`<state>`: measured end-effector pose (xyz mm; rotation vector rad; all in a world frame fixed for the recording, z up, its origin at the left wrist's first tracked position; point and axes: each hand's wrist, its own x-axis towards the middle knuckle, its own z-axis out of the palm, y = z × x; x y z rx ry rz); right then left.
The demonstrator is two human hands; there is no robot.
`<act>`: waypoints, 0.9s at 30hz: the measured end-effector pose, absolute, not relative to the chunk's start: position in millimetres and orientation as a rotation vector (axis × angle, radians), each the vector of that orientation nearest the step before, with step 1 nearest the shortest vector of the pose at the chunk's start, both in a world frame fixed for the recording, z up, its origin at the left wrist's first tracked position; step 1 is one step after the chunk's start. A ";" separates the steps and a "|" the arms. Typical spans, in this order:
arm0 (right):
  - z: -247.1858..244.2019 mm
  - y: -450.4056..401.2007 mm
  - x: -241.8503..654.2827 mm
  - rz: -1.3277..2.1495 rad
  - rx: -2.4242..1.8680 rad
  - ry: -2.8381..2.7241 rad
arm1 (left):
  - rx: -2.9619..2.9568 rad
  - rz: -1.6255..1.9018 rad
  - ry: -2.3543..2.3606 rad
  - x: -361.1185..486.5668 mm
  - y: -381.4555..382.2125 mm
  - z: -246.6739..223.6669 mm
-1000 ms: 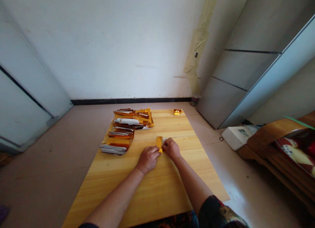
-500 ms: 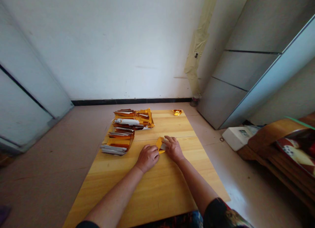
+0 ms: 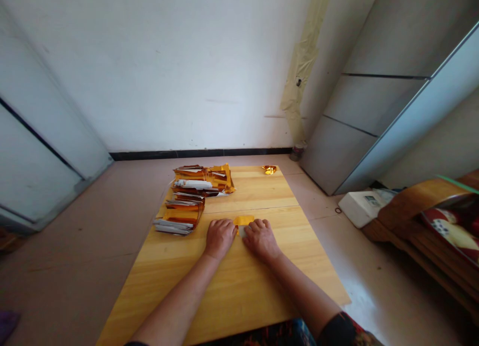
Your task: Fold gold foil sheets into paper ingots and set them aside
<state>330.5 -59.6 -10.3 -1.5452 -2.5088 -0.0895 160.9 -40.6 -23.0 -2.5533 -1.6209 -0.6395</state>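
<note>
I am pressing a gold foil sheet (image 3: pixel 244 220) onto the wooden surface (image 3: pixel 239 296) with my left hand (image 3: pixel 220 239) and right hand (image 3: pixel 261 240), each grip open, not clamping.

Gold foil (image 3: pixel 243 220) partly hidden under left hand (image 3: pixel 220 239) and right hand (image 3: pixel 261 240), shape unclear. Gold scrap (image 3: pixel 268 170) at far table edge too small to tell. Purple thing (image 3: pixel 7 322) cut off, lower left.

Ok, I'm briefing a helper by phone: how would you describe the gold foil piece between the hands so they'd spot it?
On the wooden table, find where the left hand and right hand nearly meet. The gold foil piece lies just there, alone, unlike the stacked foil sheets to its left or the small crumpled gold lump at the far edge.
</note>
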 end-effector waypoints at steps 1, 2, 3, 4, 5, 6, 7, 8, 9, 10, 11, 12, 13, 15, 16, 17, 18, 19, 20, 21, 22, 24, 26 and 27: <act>-10.0 -62.1 330.5 -0.082 -1.542 -2.505 | -2.545 -0.647 -1.635 161.7 -41.3 -23.0; -9.5 -64.4 331.0 -0.069 -1.536 -2.501 | -2.539 -0.658 -1.638 162.4 -42.0 -23.1; -9.0 -66.4 332.3 -0.052 -1.524 -2.496 | -2.537 -0.666 -1.631 162.9 -42.6 -23.0; -8.4 -67.8 334.3 -0.027 -1.504 -2.493 | -2.539 -0.667 -1.617 163.4 -43.1 -22.8; -7.9 -68.7 337.3 0.007 -1.476 -2.492 | -2.548 -0.656 -1.603 163.9 -43.5 -22.5; -7.6 -68.8 341.2 0.052 -1.440 -2.493 | -2.563 -0.634 -1.589 164.4 -43.9 -22.0; -7.7 -68.2 345.9 0.104 -1.397 -2.493 | -2.580 -0.606 -1.580 165.0 -44.3 -21.3; -8.2 -66.9 351.3 0.162 -1.348 -2.491 | -2.596 -0.574 -1.576 165.5 -44.9 -20.6; -9.4 -65.0 357.0 0.220 -1.298 -2.482 | -2.608 -0.545 -1.577 166.1 -45.7 -19.8; -11.2 -62.6 362.7 0.273 -1.248 -2.469 | -2.613 -0.525 -1.582 166.6 -46.7 -19.0; -13.4 -60.0 368.0 0.311 -1.207 -2.451 | -2.614 -0.517 -1.587 167.0 -48.0 -18.2; -15.9 -57.4 372.5 0.333 -1.180 -2.431 | -2.615 -0.518 -1.592 167.2 -49.6 -17.6; -18.2 -55.0 376.0 0.345 -1.165 -2.418 | -2.618 -0.528 -1.595 167.4 -51.3 -17.1; -22.0 -51.5 379.4 0.344 -1.165 -2.406 | -2.630 -0.551 -1.600 167.4 -54.8 -16.5; -23.0 -50.4 379.4 0.337 -1.176 -2.407 | -2.632 -0.559 -1.604 167.4 -56.3 -16.4; -23.5 -49.6 378.6 0.328 -1.191 -2.409 | -2.629 -0.563 -1.610 167.6 -57.5 -16.3; -23.6 -49.0 377.1 0.321 -1.204 -2.412 | -2.621 -0.565 -1.614 167.8 -58.3 -16.2; -23.5 -48.6 375.3 0.318 -1.214 -2.413 | -2.613 -0.566 -1.614 168.1 -58.8 -16.2; -23.4 -48.1 373.4 0.317 -1.220 -2.410 | -2.607 -0.568 -1.608 168.6 -59.0 -16.3; -23.4 -47.5 371.6 0.317 -1.224 -2.403 | -2.601 -0.570 -1.598 169.1 -58.8 -16.6; -23.6 -46.9 369.9 0.318 -1.224 -2.394 | -2.597 -0.572 -1.587 169.5 -58.3 -17.1; -24.6 -45.5 367.1 0.314 -1.223 -2.377 | -2.590 -0.572 -1.570 170.2 -56.6 -18.8; -25.6 -44.6 364.6 0.298 -1.220 -2.370 | -2.589 -0.561 -1.566 170.3 -54.1 -21.1; -25.9 -44.3 363.2 0.287 -1.218 -2.373 | -2.594 -0.555 -1.569 170.2 -52.8 -22.2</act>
